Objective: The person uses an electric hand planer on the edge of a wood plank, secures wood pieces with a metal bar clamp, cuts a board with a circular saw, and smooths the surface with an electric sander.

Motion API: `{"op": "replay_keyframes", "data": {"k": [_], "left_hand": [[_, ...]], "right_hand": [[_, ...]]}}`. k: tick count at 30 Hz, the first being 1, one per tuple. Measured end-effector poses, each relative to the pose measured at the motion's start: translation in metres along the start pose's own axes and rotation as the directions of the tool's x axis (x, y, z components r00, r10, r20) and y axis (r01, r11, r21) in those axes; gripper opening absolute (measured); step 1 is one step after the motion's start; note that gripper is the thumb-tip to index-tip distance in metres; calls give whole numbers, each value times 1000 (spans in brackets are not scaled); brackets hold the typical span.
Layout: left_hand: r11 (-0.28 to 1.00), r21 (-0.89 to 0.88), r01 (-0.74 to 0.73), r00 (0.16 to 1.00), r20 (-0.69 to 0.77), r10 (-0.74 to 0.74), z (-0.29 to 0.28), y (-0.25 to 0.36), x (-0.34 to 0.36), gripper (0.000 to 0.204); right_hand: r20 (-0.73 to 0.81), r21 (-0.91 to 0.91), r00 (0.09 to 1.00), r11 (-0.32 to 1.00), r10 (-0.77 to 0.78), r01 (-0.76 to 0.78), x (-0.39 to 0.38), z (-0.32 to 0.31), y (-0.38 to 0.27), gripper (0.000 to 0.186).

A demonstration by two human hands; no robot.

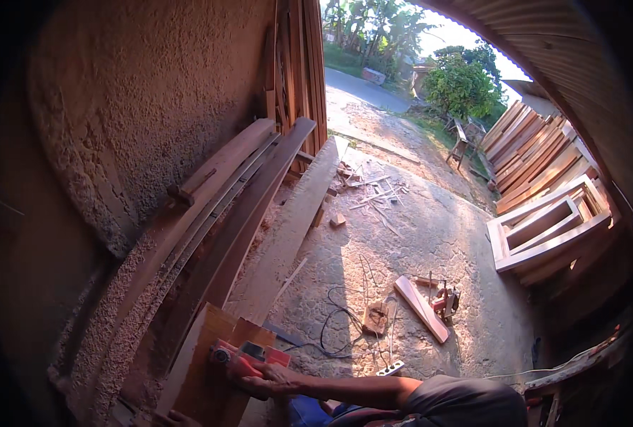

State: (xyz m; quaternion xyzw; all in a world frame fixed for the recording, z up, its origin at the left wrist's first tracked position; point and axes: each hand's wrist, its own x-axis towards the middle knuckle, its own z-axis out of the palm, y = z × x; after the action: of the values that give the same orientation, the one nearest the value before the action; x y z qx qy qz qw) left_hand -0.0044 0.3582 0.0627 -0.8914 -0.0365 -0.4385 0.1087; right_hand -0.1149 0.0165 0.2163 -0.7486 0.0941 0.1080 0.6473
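My right hand is closed around the grip of a red electric planer. The planer rests on a broad brown wooden board at the lower left. Only a dim part of my left hand shows at the bottom edge, by the near end of the board; its fingers are too dark and cut off to read. Just beyond the planer, a smaller wood piece lies at the board's far end. A long pale plank runs away from there.
Shavings-covered beams lie along the rough wall at left. On the floor are a power strip, black cord, wood block, short plank, another power tool and offcuts. Wooden frames and leaning planks stand right.
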Motion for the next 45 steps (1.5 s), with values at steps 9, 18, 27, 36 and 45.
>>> {"op": "replay_keyframes", "data": {"k": [9, 18, 27, 36, 45], "left_hand": [[964, 77, 253, 720, 650, -241, -21, -4, 48, 58], [921, 123, 370, 687, 631, -360, -6, -22, 13, 62], [922, 98, 375, 671, 657, -343, -15, -16, 34, 62], [919, -58, 390, 758, 587, -284, 6, -23, 10, 65], [929, 70, 362, 710, 625, -324, -16, -25, 17, 65]], "right_hand": [[-17, -112, 968, 962, 249, -249, -22, 23, -11, 52], [-72, -246, 995, 965, 74, -90, 3, 37, 11, 46], [33, -201, 990, 972, 134, -125, 70, 48, -18, 51], [30, -284, 996, 956, 78, -67, 161, 85, -69, 55], [93, -330, 990, 942, 104, -68, 62, 72, -34, 52]]}}
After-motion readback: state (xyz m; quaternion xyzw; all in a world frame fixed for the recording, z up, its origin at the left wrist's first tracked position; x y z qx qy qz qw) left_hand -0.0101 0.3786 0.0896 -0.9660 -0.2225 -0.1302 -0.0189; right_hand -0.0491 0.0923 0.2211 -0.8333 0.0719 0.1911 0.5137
